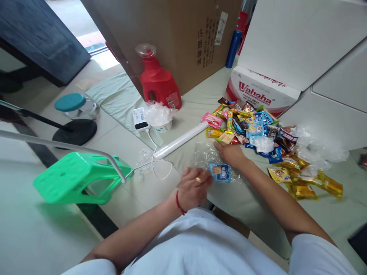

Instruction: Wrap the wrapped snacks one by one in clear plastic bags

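Note:
A blue snack packet [220, 172] lies on a sheet of clear plastic film [202, 154] on the cloth-covered table, close in front of me. My left hand [195, 187], with a ring and a red bracelet, is at the packet's left side. Its fingers are curled and partly blurred, so what they pinch cannot be made out. My right hand [231, 154] rests palm down at the film's far right part, fingers stretched to the left and touching the film. Beyond it is a heap of mixed wrapped snacks [243, 126].
A white film roll [182, 140], a tub covered in plastic [163, 124], a power bank [141, 126] with cable and a red detergent bottle [160, 84] stand left. Behind are a Wahaha box [249, 82] and a large carton [186, 34]. Yellow packets [304, 189] lie right; a green stool [65, 179] is left.

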`<state>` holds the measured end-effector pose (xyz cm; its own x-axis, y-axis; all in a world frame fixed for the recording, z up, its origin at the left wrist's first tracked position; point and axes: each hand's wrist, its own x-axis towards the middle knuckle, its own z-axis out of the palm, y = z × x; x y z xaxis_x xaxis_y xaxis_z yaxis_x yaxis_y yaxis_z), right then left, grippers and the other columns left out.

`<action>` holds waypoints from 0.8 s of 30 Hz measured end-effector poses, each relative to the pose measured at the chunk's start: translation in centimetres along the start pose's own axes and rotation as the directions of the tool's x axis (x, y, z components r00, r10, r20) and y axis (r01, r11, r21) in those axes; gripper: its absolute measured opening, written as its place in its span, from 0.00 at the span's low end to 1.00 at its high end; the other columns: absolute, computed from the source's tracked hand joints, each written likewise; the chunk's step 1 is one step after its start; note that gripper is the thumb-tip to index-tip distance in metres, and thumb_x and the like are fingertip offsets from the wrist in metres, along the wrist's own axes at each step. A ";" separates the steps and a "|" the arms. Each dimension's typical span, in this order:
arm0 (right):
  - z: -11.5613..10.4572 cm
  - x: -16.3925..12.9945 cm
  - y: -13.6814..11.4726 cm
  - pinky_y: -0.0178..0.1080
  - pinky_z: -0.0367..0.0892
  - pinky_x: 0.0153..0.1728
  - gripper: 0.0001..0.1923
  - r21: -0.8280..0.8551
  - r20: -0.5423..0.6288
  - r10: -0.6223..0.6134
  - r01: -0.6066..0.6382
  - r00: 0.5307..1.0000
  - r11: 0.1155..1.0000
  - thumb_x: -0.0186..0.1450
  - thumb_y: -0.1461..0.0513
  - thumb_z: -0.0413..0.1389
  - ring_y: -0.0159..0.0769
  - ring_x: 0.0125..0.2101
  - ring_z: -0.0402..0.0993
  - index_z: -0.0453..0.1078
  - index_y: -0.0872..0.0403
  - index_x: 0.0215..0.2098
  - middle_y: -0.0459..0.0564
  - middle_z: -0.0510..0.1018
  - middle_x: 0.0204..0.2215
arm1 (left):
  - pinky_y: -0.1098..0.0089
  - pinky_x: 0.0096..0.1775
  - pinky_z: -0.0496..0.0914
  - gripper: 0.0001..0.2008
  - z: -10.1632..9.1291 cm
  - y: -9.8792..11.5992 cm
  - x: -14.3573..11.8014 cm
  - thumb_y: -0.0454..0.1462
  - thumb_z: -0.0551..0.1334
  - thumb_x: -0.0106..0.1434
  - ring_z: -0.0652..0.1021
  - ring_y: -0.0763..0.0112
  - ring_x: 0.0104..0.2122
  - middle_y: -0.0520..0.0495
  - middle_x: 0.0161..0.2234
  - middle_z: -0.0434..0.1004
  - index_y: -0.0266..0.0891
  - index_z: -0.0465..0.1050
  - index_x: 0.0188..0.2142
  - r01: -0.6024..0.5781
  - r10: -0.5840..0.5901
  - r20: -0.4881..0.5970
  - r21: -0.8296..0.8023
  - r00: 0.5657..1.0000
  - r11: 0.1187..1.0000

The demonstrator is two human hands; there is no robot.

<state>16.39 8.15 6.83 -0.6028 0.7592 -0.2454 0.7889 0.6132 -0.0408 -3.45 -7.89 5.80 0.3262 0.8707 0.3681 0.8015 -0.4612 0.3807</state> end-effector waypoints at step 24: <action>0.8 -7.3 -4.6 0.37 0.63 0.40 0.16 0.093 -0.066 -0.128 0.133 0.990 0.987 0.76 0.65 0.46 0.40 0.40 0.73 0.75 0.52 0.51 0.53 0.79 0.37 | 0.56 0.41 0.61 0.13 4.5 -0.7 2.8 0.41 0.58 0.72 0.70 0.56 0.43 0.41 0.38 0.76 0.46 0.81 0.36 0.179 -0.193 0.183 0.092 0.964 0.980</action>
<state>17.29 -0.39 8.09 -0.7051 0.6874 -0.1742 0.7091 0.6860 -0.1631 -0.79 -4.34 2.78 0.2517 0.9596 0.1258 0.8896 -0.2806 0.3604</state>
